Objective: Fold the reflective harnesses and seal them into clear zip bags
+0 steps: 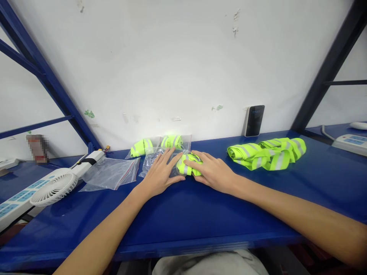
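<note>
In the head view a rolled neon-yellow reflective strap with silver stripes lies between my hands. My right hand is closed around its right side, fingers over the top. My left hand rests with fingers spread on a clear plastic bag, fingertips close to the roll's left side. Whether the roll sits inside that bag is hidden by my hands. Just behind are two more bagged rolls, a left one and a right one.
Clear zip bags lie left, beside a white fan and a power strip. Several loose neon strap rolls are at right. A dark-screened device leans on the wall behind the blue table.
</note>
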`<state>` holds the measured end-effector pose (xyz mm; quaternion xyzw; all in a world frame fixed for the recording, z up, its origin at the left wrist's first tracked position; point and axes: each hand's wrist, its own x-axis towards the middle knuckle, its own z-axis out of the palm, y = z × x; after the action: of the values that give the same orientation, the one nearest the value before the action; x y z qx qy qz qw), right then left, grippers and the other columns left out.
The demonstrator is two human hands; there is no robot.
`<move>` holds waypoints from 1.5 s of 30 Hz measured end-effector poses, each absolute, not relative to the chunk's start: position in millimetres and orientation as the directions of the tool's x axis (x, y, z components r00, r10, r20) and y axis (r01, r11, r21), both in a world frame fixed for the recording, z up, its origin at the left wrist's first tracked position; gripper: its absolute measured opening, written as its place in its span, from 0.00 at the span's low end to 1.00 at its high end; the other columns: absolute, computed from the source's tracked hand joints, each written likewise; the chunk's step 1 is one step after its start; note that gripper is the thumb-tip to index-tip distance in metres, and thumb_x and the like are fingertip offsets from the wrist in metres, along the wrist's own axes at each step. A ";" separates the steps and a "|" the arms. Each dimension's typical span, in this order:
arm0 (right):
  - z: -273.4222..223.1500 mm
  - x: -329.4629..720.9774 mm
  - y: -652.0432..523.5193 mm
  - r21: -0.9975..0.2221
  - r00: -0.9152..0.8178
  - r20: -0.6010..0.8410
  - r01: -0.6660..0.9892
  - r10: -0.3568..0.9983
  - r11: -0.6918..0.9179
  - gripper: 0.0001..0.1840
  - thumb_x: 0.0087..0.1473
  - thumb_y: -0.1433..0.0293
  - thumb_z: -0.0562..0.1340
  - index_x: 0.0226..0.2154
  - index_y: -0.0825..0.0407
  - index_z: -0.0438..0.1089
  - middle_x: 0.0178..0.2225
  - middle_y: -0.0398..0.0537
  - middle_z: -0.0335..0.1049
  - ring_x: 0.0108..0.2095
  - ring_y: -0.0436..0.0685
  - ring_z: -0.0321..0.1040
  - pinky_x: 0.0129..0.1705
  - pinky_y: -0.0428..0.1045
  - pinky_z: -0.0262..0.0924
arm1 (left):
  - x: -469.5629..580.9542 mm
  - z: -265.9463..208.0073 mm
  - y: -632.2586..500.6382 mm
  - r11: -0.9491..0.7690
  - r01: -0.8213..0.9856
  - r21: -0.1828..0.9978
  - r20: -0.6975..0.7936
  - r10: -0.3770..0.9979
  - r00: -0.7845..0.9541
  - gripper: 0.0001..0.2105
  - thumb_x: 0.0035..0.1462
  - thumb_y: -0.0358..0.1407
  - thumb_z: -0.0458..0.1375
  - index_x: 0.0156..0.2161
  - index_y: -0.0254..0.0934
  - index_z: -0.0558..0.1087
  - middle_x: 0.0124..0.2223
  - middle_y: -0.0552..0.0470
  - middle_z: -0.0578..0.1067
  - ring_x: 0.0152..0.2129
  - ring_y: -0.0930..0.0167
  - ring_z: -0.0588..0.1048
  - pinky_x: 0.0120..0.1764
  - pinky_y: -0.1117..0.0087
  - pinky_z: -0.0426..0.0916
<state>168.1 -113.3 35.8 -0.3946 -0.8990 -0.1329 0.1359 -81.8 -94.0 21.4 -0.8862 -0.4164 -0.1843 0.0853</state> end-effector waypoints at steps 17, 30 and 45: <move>33.9 175.7 -94.9 0.217 -0.720 0.235 0.694 0.653 0.687 0.30 0.60 0.71 0.64 0.63 0.45 0.59 0.66 0.67 0.52 0.61 0.75 0.61 0.40 0.63 0.75 | -80.4 14.1 -93.4 -0.658 0.737 0.153 0.218 0.750 0.625 0.34 0.66 0.54 0.48 0.72 0.49 0.43 0.72 0.44 0.53 0.68 0.57 0.53 0.65 0.49 0.57; 33.0 170.4 -102.3 -0.215 -0.649 0.396 0.622 0.650 0.753 0.23 0.62 0.61 0.61 0.57 0.46 0.58 0.61 0.56 0.60 0.50 0.63 0.72 0.48 0.59 0.70 | -70.4 20.0 -100.1 -0.687 0.724 0.071 0.347 0.697 0.628 0.33 0.63 0.43 0.57 0.69 0.42 0.51 0.69 0.40 0.58 0.67 0.55 0.57 0.65 0.46 0.55; 10.6 173.3 -107.2 -0.270 -0.567 0.476 0.634 0.673 0.725 0.45 0.55 0.67 0.64 0.69 0.49 0.43 0.66 0.61 0.51 0.56 0.66 0.68 0.52 0.60 0.69 | -79.0 13.7 -93.3 -0.685 0.692 0.229 0.382 0.717 0.584 0.29 0.61 0.40 0.58 0.66 0.41 0.59 0.58 0.43 0.70 0.51 0.59 0.74 0.52 0.56 0.70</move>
<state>173.3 -107.2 10.6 -0.3693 -0.8844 0.0343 0.2834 -79.0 -93.3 13.7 -0.8894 -0.3959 -0.2269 -0.0277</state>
